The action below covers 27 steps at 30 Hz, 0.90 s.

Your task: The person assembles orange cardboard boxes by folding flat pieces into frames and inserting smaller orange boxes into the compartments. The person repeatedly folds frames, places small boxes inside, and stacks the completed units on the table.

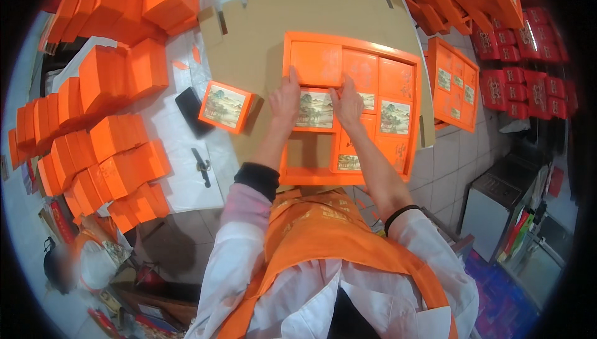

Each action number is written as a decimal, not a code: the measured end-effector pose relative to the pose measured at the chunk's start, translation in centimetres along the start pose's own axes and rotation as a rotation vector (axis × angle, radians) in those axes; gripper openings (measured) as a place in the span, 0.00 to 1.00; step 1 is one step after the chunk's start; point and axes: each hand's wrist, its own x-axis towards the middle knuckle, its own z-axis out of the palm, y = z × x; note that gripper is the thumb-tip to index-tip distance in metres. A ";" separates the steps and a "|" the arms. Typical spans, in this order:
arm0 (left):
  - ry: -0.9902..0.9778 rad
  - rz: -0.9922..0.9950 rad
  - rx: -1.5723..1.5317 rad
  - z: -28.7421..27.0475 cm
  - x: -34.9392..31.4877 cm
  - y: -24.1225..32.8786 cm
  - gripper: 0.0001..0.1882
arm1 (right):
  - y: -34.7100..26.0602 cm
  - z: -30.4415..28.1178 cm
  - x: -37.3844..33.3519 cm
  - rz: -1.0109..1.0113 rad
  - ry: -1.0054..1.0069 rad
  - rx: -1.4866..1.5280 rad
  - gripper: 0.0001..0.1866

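A large orange tray-like gift box [413, 109] lies before me on brown cardboard, its compartments holding several smaller orange boxes. My left hand [285, 99] is at the left side of a plain-topped small orange box [316, 64] in the far left compartment, fingers against its near corner. At that box's near right corner, my right hand [348, 101] has its fingers closed, the thumb by the edge. Just nearer sits a box with a landscape picture [314, 110], partly beneath my hands. The near left compartment [310, 151] holds no box. Another landscape-topped box [225, 106] lies outside, to the left.
Stacks of orange boxes [102, 87] fill the left side. A dark phone [194, 112] and a black tool [202, 167] lie on the white table. At right are another filled orange box [454, 84] and red packages [516, 90]. A person [93, 252] is at lower left.
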 end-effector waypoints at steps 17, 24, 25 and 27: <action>0.637 -0.218 -0.626 -6.6 -19.2 -17.2 0.26 | 3.4 0.4 -2.0 -0.356 0.038 0.211 0.23; 0.855 -1.084 -0.078 -13.3 -34.2 -43.5 0.47 | -6.7 3.4 -11.6 -0.347 -0.141 0.337 0.18; 0.772 -1.126 -0.020 -14.8 -35.2 -46.7 0.51 | -9.1 4.3 -13.2 -0.378 -0.209 0.349 0.17; 0.494 -1.161 0.077 -17.2 -36.2 -51.5 0.56 | -13.8 6.0 -15.6 -0.431 -0.340 0.377 0.15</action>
